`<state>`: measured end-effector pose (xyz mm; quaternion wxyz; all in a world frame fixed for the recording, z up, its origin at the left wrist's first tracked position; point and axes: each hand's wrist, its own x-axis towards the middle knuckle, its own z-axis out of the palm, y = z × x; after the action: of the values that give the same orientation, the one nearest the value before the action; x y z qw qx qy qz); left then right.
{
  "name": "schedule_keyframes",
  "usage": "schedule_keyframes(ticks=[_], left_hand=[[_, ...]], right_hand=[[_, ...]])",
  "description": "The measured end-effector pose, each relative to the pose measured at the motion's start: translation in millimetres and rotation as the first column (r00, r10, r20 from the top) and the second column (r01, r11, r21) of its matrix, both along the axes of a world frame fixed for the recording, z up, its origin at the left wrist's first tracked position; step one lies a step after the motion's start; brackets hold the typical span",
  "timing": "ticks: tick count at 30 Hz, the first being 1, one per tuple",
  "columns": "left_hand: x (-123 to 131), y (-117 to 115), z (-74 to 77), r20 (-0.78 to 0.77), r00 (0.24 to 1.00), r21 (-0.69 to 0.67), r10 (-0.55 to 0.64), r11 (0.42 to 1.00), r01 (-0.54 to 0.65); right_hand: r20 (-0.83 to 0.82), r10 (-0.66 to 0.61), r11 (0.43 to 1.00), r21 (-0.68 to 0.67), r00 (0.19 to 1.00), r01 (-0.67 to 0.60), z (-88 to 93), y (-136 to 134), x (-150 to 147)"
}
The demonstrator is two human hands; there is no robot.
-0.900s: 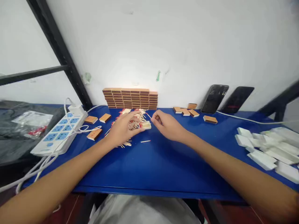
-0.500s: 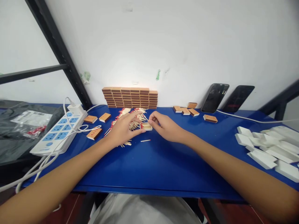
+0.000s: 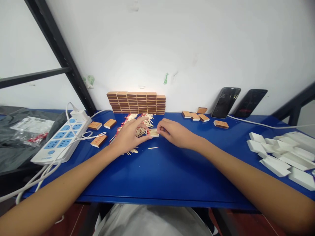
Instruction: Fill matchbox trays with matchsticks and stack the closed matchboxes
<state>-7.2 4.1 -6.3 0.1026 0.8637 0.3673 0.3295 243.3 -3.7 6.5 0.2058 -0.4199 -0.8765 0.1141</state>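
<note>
Brought the right hand [image 3: 176, 134] leftward since the earlier frames, out of the open space beside the match tray [image 3: 153, 132] and onto the tray's right end. Kept the left hand [image 3: 129, 136] where it was, palm down over the pile of matches [image 3: 137, 127].

Now bracing the tray from both sides. On the left, fingers spread and fairly flat, with thumb and forefinger tips touching the tray's left end. On the right, fingertips gathered together and pressed onto the right end. Hands close, parted only by the tray between them.

As for the tray itself: small, shallow, pale card, lying flat on the blue worktop [image 3: 159, 173] just right of the pile. Packed with pale sticks laid side by side along its length, red heads showing at the left end. Too small to tell whether filled to the rim.

Just in front of the tray, one loose match [image 3: 153, 148], touching neither hand. Behind the pile, against the white wall, a brick-like stack of brown matchboxes [image 3: 136, 102]. Left of the pile, a few single brown sleeves [image 3: 99, 141] and a white power strip [image 3: 61, 141]. Far right, a heap of empty white trays [image 3: 280, 154], well apart from both hands.
</note>
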Motion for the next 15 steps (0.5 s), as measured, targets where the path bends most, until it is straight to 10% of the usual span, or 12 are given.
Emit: schedule_keyframes(ticks=[15], left_hand=[[0.2,0.0,-1.3,-0.022,1.0,-0.001,-0.013,1.0,0.013]], right_hand=[[0.053,0.019,1.0,-0.009,0.998,-0.019,2.0,-2.2,-0.1]])
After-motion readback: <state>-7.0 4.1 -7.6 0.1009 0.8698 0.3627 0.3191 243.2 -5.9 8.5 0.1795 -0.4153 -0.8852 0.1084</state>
